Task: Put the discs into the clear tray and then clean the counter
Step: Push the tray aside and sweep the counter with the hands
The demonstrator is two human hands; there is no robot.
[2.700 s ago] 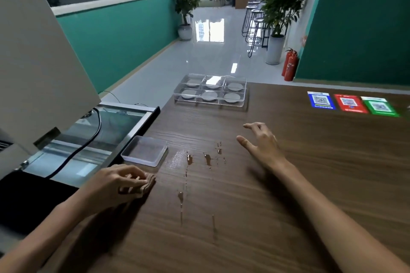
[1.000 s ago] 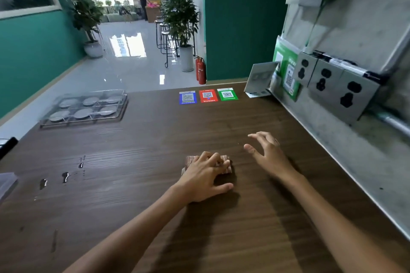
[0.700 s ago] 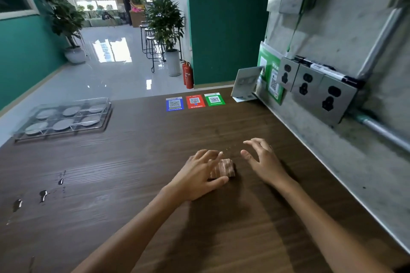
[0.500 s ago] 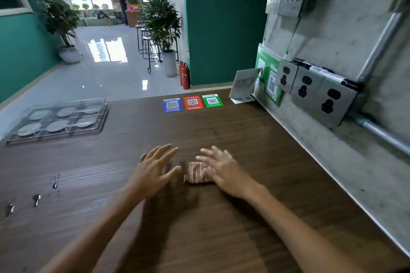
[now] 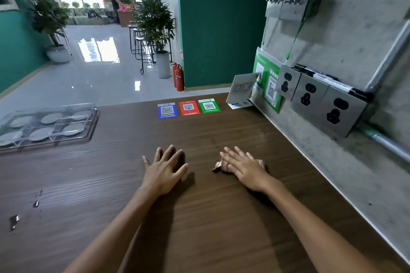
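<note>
Surface: dark wood-grain tabletop (image 5: pixel 199 217) running along a grey wall with sockets.
Cloth: small folded brownish cloth (image 5: pixel 221 165) lying flat near the wall side, mostly covered by the right hand (image 5: pixel 246 167).
Handling: judged soft, light and limp; it should slide best under a flat palm, or be pinched at the exposed left edge to lift.
Right fingers: straight, pressing the cloth down.
Left hand (image 5: pixel 163 172): fingers spread flat on bare wood, holding nothing.
Spill: droplets (image 5: pixel 36 203) at far left, well apart from the cloth.
Clear tray (image 5: pixel 89 129): far left, discs (image 5: pixel 73 128) already inside.

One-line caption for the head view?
Right hand presses cloth on counter; left hand flat beside it.
</note>
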